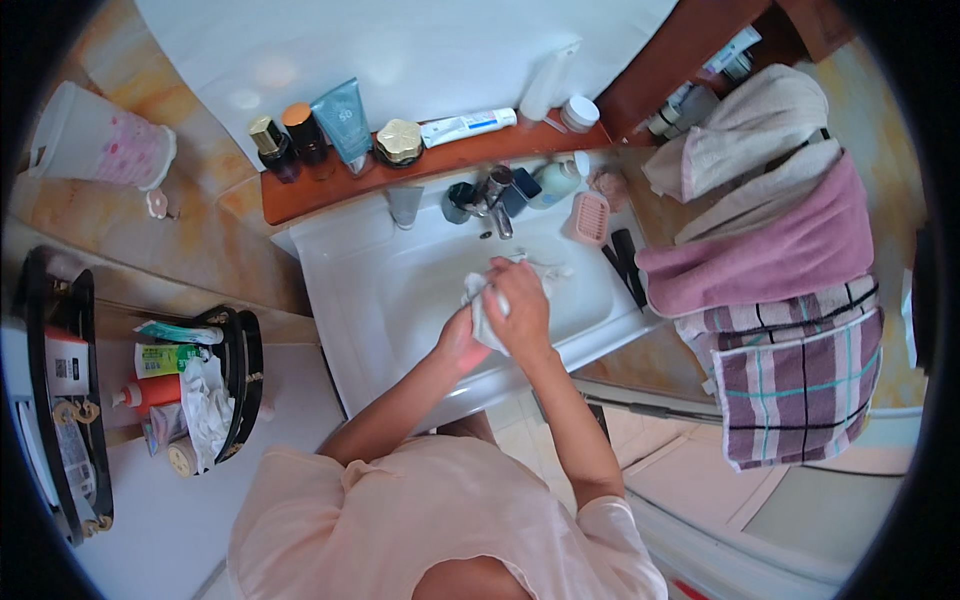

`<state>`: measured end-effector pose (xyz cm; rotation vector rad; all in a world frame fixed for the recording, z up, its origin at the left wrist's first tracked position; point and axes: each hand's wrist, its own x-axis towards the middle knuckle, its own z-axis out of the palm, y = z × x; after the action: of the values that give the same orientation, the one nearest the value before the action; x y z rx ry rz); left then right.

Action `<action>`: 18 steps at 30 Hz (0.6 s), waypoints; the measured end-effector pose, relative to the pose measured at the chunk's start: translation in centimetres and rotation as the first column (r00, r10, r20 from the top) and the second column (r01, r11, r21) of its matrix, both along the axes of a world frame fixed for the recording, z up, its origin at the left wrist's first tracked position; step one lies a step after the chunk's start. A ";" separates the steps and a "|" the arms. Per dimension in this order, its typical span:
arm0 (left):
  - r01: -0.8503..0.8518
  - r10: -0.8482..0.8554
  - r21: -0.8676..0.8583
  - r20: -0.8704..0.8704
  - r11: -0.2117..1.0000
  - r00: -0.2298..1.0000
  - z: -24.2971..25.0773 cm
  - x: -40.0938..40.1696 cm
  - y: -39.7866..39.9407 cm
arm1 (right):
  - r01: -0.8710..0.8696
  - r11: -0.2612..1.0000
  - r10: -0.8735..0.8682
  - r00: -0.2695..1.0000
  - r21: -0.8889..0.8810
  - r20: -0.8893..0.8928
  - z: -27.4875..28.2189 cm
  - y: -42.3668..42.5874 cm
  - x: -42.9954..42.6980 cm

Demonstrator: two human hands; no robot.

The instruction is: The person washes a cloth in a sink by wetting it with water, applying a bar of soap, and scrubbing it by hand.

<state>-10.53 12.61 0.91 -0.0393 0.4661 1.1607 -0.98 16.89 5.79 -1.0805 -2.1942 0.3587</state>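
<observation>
Both of my hands are together over a white washbasin (420, 300), with a wet white cloth (487, 322) between them. My right hand (519, 304) grips the cloth from above and the right side. Below and to the left, my left hand (457, 337) presses against the same cloth; its fingers are partly hidden. Just beyond the hands stands a chrome faucet (498, 210). Some white material, perhaps more cloth or suds, lies in the basin (555, 274) near the right hand.
A wooden shelf (450, 154) with bottles, tubes and jars runs along the mirror. A pink soap dish (590, 217) and a black comb-like item (626, 262) sit at the basin's right. Several towels (780, 247) hang on the right. Black corner racks (244, 390) hold toiletries on the left.
</observation>
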 end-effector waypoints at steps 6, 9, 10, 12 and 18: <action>-0.150 0.064 0.152 0.462 0.977 0.885 -2.8 -2.3 -0.9 | -0.160 0.987 0.158 0.982 -0.010 -0.100 0.9 -3.2 -3.0; -0.202 0.171 0.199 0.164 0.959 0.972 -3.2 -1.7 -1.1 | -0.207 0.978 0.207 0.976 0.002 -0.066 0.3 -4.3 -3.7; -0.144 0.140 0.112 0.046 0.983 0.989 -1.2 -1.9 -1.0 | -0.114 0.993 0.116 0.991 0.032 -0.066 0.1 -3.0 -3.3; -0.125 0.131 0.118 -0.038 0.985 0.991 -0.5 -1.3 -0.3 | 0.038 0.996 -0.035 0.999 0.084 -0.035 0.7 -0.3 -2.4; -0.093 0.089 0.011 0.211 0.996 0.973 -0.5 -2.0 -0.7 | -0.042 0.999 0.041 0.993 -0.003 -0.107 0.6 -2.6 -3.2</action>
<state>-12.52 11.95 0.37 -0.1655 0.2667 1.2360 -4.18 14.28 6.40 -0.9966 -2.1240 0.4308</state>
